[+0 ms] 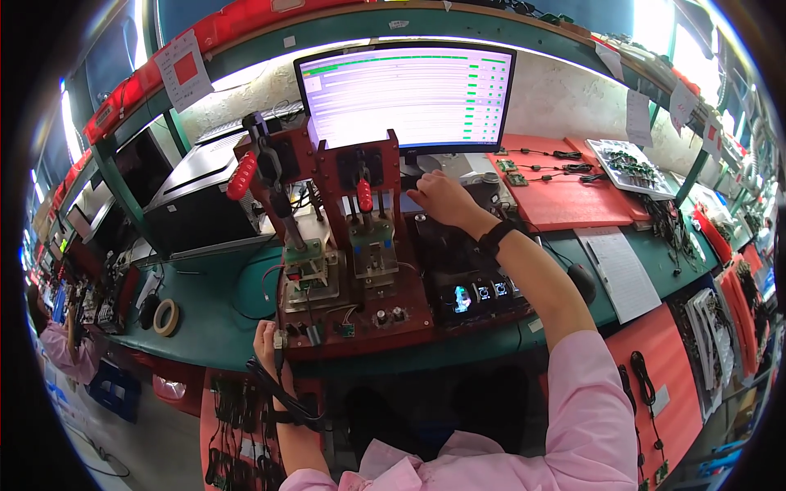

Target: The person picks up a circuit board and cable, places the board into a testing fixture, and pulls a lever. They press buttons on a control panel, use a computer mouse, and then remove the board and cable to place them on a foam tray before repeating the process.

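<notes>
My left hand (264,345) is at the near left corner of a dark red test fixture (409,327), closed on a black cable (282,389). The cable's plug end points up at the fixture's edge, and its coil hangs over my wrist. Two toggle clamps with red handles stand on the fixture; the left handle (242,176) is raised outward, the right handle (364,196) hangs down. Under the clamps sit green circuit boards (304,252). My right hand (442,199) is beyond the right clamp, below the monitor, fingers curled; what they hold, if anything, is hidden.
A lit monitor (405,98) stands at the back. Small lit displays (483,293) are right of the clamps. Red foam sheets (540,196) carry boards and cables; a paper sheet (622,274) and a black mouse (581,282) lie at right. A tape roll (166,317) lies left.
</notes>
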Motion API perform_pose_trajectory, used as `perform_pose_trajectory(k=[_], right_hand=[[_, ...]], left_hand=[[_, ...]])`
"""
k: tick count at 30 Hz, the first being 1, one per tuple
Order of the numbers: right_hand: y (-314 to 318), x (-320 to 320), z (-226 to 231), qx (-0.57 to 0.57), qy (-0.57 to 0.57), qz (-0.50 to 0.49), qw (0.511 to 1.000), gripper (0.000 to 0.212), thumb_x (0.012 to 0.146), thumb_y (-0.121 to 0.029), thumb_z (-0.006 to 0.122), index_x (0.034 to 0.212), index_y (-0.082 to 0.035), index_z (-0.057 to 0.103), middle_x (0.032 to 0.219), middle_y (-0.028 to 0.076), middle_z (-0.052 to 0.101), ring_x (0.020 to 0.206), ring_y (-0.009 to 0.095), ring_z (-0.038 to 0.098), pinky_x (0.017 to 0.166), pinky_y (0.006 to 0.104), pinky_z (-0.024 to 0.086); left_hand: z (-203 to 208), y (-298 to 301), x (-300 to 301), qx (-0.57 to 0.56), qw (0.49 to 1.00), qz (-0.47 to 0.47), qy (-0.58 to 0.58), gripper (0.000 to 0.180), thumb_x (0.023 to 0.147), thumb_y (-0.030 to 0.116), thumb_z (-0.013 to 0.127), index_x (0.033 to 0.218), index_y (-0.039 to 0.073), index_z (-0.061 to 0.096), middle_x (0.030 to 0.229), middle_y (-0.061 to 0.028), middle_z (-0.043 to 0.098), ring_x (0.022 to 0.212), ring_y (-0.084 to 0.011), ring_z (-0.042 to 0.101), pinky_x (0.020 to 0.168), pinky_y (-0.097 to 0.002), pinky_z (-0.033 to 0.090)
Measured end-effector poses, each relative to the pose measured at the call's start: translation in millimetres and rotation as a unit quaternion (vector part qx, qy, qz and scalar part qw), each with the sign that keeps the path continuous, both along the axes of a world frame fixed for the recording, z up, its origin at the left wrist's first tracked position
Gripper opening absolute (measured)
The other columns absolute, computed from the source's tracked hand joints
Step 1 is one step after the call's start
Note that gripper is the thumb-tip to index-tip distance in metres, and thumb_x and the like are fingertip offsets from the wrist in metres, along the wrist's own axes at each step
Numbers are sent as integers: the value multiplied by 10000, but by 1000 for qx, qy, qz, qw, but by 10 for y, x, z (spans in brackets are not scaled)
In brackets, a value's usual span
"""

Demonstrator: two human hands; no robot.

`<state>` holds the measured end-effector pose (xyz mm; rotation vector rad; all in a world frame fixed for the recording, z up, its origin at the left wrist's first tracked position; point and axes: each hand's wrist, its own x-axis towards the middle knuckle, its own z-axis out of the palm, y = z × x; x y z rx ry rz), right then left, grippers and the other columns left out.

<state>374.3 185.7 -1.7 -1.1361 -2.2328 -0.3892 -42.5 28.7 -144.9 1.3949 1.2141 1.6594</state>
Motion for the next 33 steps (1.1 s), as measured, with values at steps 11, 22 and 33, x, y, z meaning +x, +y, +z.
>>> perform_pose_trajectory(k=[11,22,33], right_hand=[[-31,4,49,-59,75,-5,995,378,929,-309,534,702,-10,566,790,149,591,849,356,563,731,451,470],[-18,4,84,-83,82,-35,993,449,932,-389,506,718,-7,605,763,156,598,838,351,579,735,446,473],[-75,60,180,-169,46,-33,984,453,900,-414,541,697,-28,662,804,176,634,878,359,607,768,454,484]], left_hand=[[123,-68,124,-11,1000,-4,-24,206,968,146,451,781,60,446,710,45,330,644,-45,289,579,-215,246],[95,-25,111,16,1000,10,-10,199,961,125,455,778,49,475,695,60,368,625,-30,312,547,-204,259],[-197,70,-50,87,991,35,91,160,969,100,409,835,34,466,768,9,400,686,-66,379,621,-209,341]])
